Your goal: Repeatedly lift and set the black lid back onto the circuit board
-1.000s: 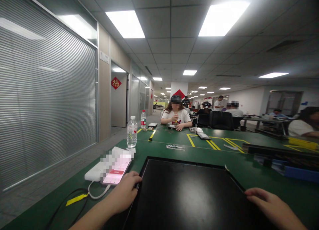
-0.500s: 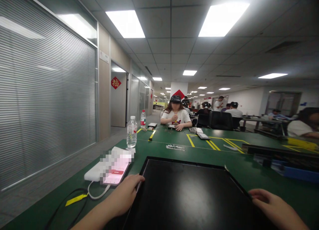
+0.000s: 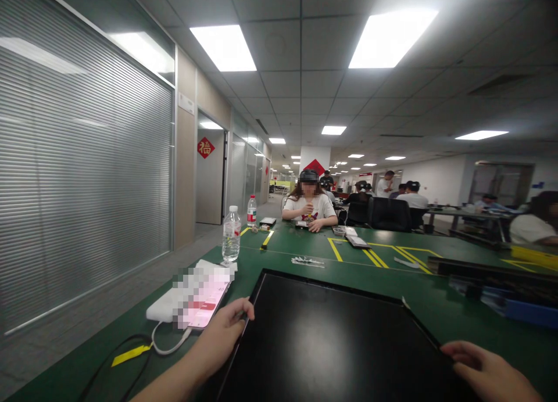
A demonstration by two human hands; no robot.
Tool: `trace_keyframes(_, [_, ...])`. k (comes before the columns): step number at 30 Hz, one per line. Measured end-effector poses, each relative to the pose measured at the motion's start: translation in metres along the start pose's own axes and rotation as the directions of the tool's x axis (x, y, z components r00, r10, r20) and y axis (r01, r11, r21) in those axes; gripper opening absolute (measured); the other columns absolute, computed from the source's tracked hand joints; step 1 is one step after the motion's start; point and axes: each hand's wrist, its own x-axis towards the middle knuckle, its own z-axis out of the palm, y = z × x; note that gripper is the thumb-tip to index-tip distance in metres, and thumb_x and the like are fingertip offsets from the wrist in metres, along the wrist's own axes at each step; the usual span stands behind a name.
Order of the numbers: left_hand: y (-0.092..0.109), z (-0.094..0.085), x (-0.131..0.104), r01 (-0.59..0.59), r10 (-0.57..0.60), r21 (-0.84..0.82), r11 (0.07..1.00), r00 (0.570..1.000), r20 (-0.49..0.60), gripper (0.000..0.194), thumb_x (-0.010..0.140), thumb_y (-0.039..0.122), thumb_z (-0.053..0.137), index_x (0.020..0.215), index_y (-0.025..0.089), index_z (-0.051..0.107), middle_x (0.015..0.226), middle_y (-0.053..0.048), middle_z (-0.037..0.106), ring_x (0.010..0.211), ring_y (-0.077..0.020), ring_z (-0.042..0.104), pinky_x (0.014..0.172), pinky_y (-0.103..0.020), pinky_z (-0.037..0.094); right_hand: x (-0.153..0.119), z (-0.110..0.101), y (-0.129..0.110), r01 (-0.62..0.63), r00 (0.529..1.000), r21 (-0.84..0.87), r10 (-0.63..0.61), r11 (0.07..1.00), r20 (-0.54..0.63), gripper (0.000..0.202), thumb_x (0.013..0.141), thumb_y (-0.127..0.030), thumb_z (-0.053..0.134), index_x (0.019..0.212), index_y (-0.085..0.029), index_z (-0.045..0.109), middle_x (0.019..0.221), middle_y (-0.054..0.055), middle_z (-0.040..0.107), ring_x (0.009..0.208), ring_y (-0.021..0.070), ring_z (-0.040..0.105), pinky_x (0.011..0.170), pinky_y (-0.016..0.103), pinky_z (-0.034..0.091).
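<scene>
Head view shows a black panel [image 3: 322, 347] at the lower centre, between the left hand [image 3: 226, 331], fingers curled against its left edge, and the right hand [image 3: 486, 370], fingers bent at its right edge; whether they pinch it, I cannot tell. 2 bottles [image 3: 231, 237] stand on the desk [image 3: 271, 261] left of centre.

The black panel [image 3: 331, 338] runs off the bottom edge, its near side unseen. Whether the left grip [image 3: 223, 333] and right grip [image 3: 492, 367] reach beneath its rim is hidden. Mid-left, pixelation obscures part of the phone [image 3: 211, 315]. The right edge cuts off a person [image 3: 532, 225]; the blue box [image 3: 532, 312] below is blurred.
</scene>
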Motion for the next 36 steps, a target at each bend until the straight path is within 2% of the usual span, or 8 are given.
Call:
trace_keyframes(4, [-0.01,0.001,0.007,0.003,-0.023,-0.197,0.98,0.995,-0.099,0.01,0.072,0.017,0.061,0.078,0.025,0.062,0.132,-0.006,0.08,0.138,-0.0296,0.066,0.106,-0.038,0.053,-0.003,0.0,-0.006,-0.008,1.0,-0.012,0.008,1.0,-0.017,0.04,0.049,-0.053,0.058,0.076,-0.036,0.081,0.092,0.008,0.086,0.096,0.0425,0.079,0.085,0.054,0.059])
trace_keyframes(7, [-0.02,0.003,0.013,0.004,-0.066,-0.391,0.92,0.987,-0.145,0.012,0.069,0.016,0.065,0.077,0.024,0.062,0.136,-0.009,0.08,0.137,-0.0297,0.068,0.106,-0.039,0.054,-0.006,0.001,-0.009,0.007,0.999,-0.021,-0.008,1.0,-0.038,0.041,0.05,-0.054,0.056,0.077,-0.036,0.082,0.092,0.008,0.086,0.096,0.0419,0.079,0.085,0.053,0.059])
trace_keyframes(11, [-0.025,0.007,0.017,0.06,-0.177,-0.538,0.841,0.97,-0.169,0.017,0.067,0.01,0.07,0.077,0.023,0.064,0.116,-0.005,0.086,0.107,-0.0249,0.08,0.095,-0.034,0.058,-0.007,0.003,-0.008,0.02,0.998,-0.024,-0.021,1.0,-0.052,0.038,0.051,-0.053,0.057,0.075,-0.037,0.082,0.09,0.007,0.086,0.093,0.0419,0.08,0.083,0.053,0.06])
trace_keyframes(14, [-0.024,0.009,0.017,0.13,-0.259,-0.612,0.78,0.958,-0.127,0.022,0.072,0.009,0.071,0.086,0.024,0.065,0.09,0.001,0.083,0.073,-0.018,0.077,0.077,-0.029,0.059,-0.009,0.003,-0.011,0.01,1.0,-0.007,-0.01,1.0,-0.028,0.039,0.05,-0.053,0.057,0.076,-0.036,0.082,0.09,0.007,0.086,0.094,0.0422,0.08,0.084,0.054,0.06])
trace_keyframes(16, [-0.023,0.01,0.016,0.135,-0.269,-0.64,0.757,0.956,-0.117,0.024,0.074,0.009,0.073,0.091,0.024,0.064,0.081,0.003,0.08,0.064,-0.0162,0.073,0.069,-0.027,0.058,-0.011,0.002,-0.014,0.009,1.0,-0.013,-0.009,1.0,-0.025,0.04,0.05,-0.053,0.056,0.076,-0.036,0.082,0.09,0.007,0.086,0.095,0.0424,0.079,0.085,0.054,0.06])
trace_keyframes(23, [-0.02,0.013,0.014,0.165,-0.298,-0.678,0.716,0.951,-0.084,0.039,0.072,0.012,0.083,0.1,0.026,0.061,0.083,0.003,0.081,0.064,-0.0182,0.076,0.067,-0.029,0.06,-0.007,0.004,-0.009,0.021,1.0,-0.009,-0.021,1.0,-0.016,0.04,0.052,-0.053,0.056,0.077,-0.036,0.082,0.092,0.008,0.086,0.094,0.0419,0.079,0.086,0.054,0.06])
trace_keyframes(29, [-0.021,0.013,0.011,0.238,-0.334,-0.65,0.722,0.942,-0.026,0.054,0.074,0.011,0.082,0.123,0.024,0.06,0.068,0.003,0.08,0.053,-0.0191,0.074,0.058,-0.028,0.058,-0.011,0.001,-0.015,0.009,1.0,-0.006,-0.009,1.0,-0.007,0.041,0.05,-0.054,0.056,0.076,-0.035,0.082,0.092,0.008,0.086,0.096,0.0423,0.079,0.087,0.054,0.059])
trace_keyframes(36, [-0.01,0.009,0.005,0.273,-0.276,-0.623,0.733,0.956,0.094,0.061,0.071,0.033,0.097,0.124,0.017,0.073,0.093,-0.011,0.089,0.084,-0.0287,0.085,0.074,-0.033,0.065,-0.017,-0.002,-0.026,0.028,0.999,-0.022,-0.028,0.999,-0.022,0.041,0.048,-0.053,0.055,0.074,-0.036,0.082,0.091,0.008,0.086,0.099,0.0429,0.078,0.087,0.054,0.059])
